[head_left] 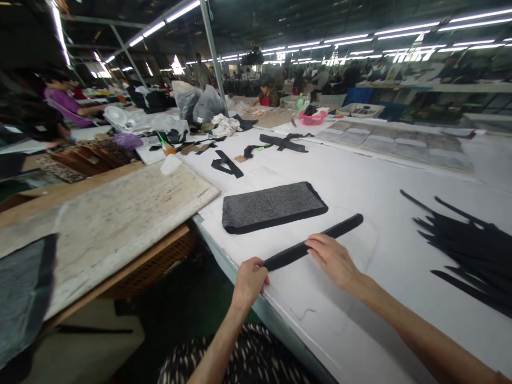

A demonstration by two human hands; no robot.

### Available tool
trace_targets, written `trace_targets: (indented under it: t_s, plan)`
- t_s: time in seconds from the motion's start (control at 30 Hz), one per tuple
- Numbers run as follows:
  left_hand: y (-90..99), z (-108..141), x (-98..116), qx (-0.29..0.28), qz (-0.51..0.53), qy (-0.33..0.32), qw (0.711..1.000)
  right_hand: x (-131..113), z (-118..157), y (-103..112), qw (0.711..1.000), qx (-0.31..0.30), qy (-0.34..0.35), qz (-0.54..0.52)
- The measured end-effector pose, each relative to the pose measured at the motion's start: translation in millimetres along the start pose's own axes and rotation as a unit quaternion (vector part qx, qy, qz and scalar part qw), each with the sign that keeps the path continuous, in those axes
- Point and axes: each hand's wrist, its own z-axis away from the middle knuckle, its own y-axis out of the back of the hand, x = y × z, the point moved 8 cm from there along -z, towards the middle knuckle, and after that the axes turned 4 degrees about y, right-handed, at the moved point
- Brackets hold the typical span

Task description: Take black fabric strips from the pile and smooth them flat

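A long black fabric strip [288,256] lies slantwise near the front edge of the white table. My left hand [250,277] pinches its near end at the table edge. Around its middle, my right hand [331,258] has thumb and fingers closed on the strip's edge, and the far end runs on past them. Just beyond the strip sits a stack of dark grey rectangular pieces [272,207] with black borders. Over on the right, a loose pile of black strips [472,250] is spread on the table.
Black strap pieces [284,142] and an angled black scrap [228,164] lie farther back. A pink basket [312,118] stands behind them. To the left is a worn pale board [120,213], with a gap before the white table [384,213]. Other people sit at tables farther off.
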Motion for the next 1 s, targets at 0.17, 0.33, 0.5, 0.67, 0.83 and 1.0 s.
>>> trace_targets:
  t_s: [0.17, 0.33, 0.5, 0.67, 0.83, 1.0]
  plan:
    - [7.0, 4, -4, 0.009, -0.012, 0.005, 1.0, -58, -32, -36, 0.992, -0.094, 0.063, -0.062]
    - [18.3, 6, -11, 0.037, -0.049, 0.008, 0.998, -68, -42, -70, 0.984, -0.157, 0.083, 0.0]
    - [36.2, 9, -11, 0.105, -0.137, -0.035, 0.984, -70, -41, -79, 0.985, -0.124, 0.112, 0.036]
    - [47.3, 18, 8, 0.17, -0.224, -0.133, 0.95, -76, -38, -74, 0.984, -0.085, 0.147, 0.058]
    - [21.7, 15, 24, 0.118, -0.356, -0.225, 0.9, -80, -36, -68, 0.98, -0.069, 0.177, 0.066]
    - [14.0, 11, 21, 0.122, -0.409, -0.234, 0.874, -79, -35, -67, 0.979, -0.06, 0.186, 0.056]
